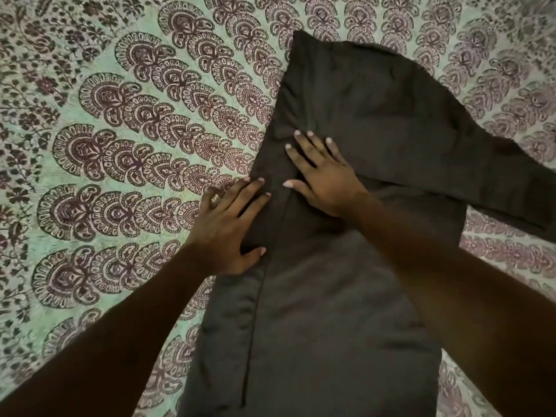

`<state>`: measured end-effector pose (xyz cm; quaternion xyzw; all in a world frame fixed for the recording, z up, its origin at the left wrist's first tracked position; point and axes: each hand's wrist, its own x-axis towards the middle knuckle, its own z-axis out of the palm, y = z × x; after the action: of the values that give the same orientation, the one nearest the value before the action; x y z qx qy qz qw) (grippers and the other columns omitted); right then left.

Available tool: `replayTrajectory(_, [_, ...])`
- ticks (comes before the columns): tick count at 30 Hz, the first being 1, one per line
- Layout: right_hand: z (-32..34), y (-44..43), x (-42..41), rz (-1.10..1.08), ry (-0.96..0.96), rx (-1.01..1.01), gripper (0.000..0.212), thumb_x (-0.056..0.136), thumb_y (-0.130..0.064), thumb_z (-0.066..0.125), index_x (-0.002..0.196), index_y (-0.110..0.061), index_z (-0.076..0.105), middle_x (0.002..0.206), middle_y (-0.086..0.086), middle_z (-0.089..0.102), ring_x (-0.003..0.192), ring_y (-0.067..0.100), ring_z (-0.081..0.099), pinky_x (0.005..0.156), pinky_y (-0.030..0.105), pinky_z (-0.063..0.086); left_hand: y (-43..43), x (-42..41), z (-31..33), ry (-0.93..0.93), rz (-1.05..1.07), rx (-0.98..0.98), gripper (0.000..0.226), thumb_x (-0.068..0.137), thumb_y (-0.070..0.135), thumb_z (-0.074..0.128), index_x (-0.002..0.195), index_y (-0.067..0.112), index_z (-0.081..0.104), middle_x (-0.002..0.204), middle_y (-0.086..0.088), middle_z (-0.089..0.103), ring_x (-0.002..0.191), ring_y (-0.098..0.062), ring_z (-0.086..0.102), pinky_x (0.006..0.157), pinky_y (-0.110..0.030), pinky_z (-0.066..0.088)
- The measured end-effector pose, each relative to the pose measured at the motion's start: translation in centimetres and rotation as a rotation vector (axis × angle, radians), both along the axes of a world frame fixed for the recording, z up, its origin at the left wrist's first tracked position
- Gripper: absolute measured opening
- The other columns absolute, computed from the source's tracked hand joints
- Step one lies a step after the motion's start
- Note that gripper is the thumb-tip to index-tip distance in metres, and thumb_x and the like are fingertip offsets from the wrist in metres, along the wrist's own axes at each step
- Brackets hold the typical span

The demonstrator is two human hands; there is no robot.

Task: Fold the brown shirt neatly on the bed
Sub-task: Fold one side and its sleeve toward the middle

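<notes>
Brown shirt (346,296) lies flat under left hand (228,224) and right hand (323,179).

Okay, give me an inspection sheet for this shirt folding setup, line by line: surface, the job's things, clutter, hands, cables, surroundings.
Surface: bed, green with a maroon fan print, fills the view.
Job's things: brown shirt lies flat and lengthwise; its left side is folded in along a seam; one sleeve sticks out to the right.
Clutter: nothing seen.
Hands: left hand rests flat on the shirt's left edge, partly over the bed; right hand presses flat on the shirt's middle, fingers spread.
Cables: nothing seen.
Surroundings: nothing seen beyond the bed.
</notes>
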<state>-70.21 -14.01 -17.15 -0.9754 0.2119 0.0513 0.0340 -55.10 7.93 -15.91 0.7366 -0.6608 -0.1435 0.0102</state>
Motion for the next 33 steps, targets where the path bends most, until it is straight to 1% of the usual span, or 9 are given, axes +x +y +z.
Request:
replayTrajectory(2, [0.5, -1.1, 1.5, 0.081, 0.009, -0.006, 0.076, 0.104, -0.065, 0.026, 0.163, -0.017, 0.028, 0.172, 0.011, 0.019, 0.16, 0.03, 0.015, 0.129, 0.052, 0.014, -0.2, 0.3, -0.3, -0.011, -0.019, 0.037, 0.104, 0.075, 0.074, 0.053, 0.161, 0.023, 0.026, 0.172, 0.0, 0.011, 0.158, -0.022, 0.014, 0.116, -0.058, 0.021])
replayTrajectory(4, [0.4, -2.1, 2.9, 0.299, 0.076, -0.013, 0.075, 0.104, -0.064, 0.023, 0.165, -0.021, 0.021, 0.173, 0.008, 0.015, 0.16, 0.027, 0.011, 0.129, 0.048, 0.009, -0.2, 0.3, -0.6, -0.016, -0.017, 0.048, 0.106, 0.075, 0.074, 0.051, 0.163, 0.023, 0.021, 0.173, 0.001, 0.006, 0.16, -0.02, 0.007, 0.119, -0.059, 0.018])
replayTrajectory(6, [0.2, -3.7, 3.9, 0.363, 0.129, 0.008, 0.076, 0.102, -0.069, 0.02, 0.166, -0.028, 0.014, 0.174, 0.003, 0.01, 0.161, 0.024, 0.01, 0.128, 0.051, 0.009, -0.2, 0.3, -0.5, -0.017, -0.022, 0.041, 0.107, 0.074, 0.073, 0.051, 0.163, 0.022, 0.02, 0.173, 0.0, 0.004, 0.16, -0.019, 0.003, 0.121, -0.06, 0.016])
replayTrajectory(11, [0.6, -10.0, 6.5, 0.116, 0.149, -0.035, 0.079, 0.093, -0.082, 0.014, 0.163, -0.044, 0.011, 0.175, -0.003, 0.006, 0.161, 0.025, 0.011, 0.125, 0.065, 0.009, -0.5, 0.7, -0.9, 0.021, -0.041, 0.034, 0.108, 0.074, 0.071, 0.053, 0.163, 0.02, 0.02, 0.173, -0.002, 0.005, 0.16, -0.02, 0.004, 0.125, -0.057, 0.012])
replayTrajectory(15, [1.2, -14.6, 9.2, 0.016, 0.22, 0.019, 0.08, 0.089, -0.088, 0.01, 0.16, -0.052, 0.0, 0.174, -0.008, -0.004, 0.161, 0.023, 0.001, 0.123, 0.066, -0.005, -0.5, 0.8, -1.2, 0.038, -0.045, 0.063, 0.108, 0.073, 0.072, 0.053, 0.162, 0.019, 0.023, 0.173, -0.004, 0.007, 0.16, -0.021, 0.005, 0.124, -0.058, 0.015])
replayTrajectory(18, [1.9, -15.2, 10.8, -0.104, 0.196, 0.035, 0.084, 0.094, -0.083, 0.016, 0.164, -0.039, 0.005, 0.175, 0.001, -0.005, 0.161, 0.029, -0.004, 0.124, 0.063, -0.007, -0.7, 1.0, -1.1, 0.053, -0.044, 0.063, 0.106, 0.075, 0.073, 0.053, 0.162, 0.019, 0.024, 0.173, -0.004, 0.007, 0.16, -0.021, 0.005, 0.123, -0.058, 0.016])
replayTrajectory(22, [1.9, -9.7, 9.7, 0.079, 0.053, -0.034, 0.091, 0.099, -0.076, 0.023, 0.166, -0.016, 0.012, 0.174, 0.01, 0.005, 0.161, 0.031, 0.004, 0.129, 0.056, 0.007, -0.7, 1.1, -0.9, 0.067, -0.044, 0.037, 0.104, 0.076, 0.074, 0.054, 0.161, 0.018, 0.03, 0.172, -0.005, 0.012, 0.159, -0.022, 0.011, 0.121, -0.059, 0.021])
replayTrajectory(27, [-0.7, -10.4, 8.9, 0.089, 0.078, 0.047, 0.09, 0.098, -0.077, 0.024, 0.165, -0.019, 0.017, 0.174, 0.007, 0.011, 0.16, 0.028, 0.013, 0.128, 0.052, 0.016, -0.8, 1.2, -1.5, 0.061, -0.049, 0.025, 0.103, 0.076, 0.073, 0.054, 0.159, 0.016, 0.033, 0.172, -0.007, 0.013, 0.159, -0.023, 0.011, 0.12, -0.06, 0.022])
replayTrajectory(33, [0.4, -15.0, 13.7, -0.159, 0.099, 0.038, 0.088, 0.099, -0.075, 0.022, 0.166, -0.019, 0.01, 0.174, 0.01, 0.0, 0.16, 0.034, -0.002, 0.128, 0.054, -0.001, -0.7, 1.2, -1.5, 0.055, -0.051, 0.019, 0.103, 0.075, 0.072, 0.056, 0.158, 0.016, 0.035, 0.172, -0.007, 0.015, 0.159, -0.023, 0.014, 0.119, -0.06, 0.023])
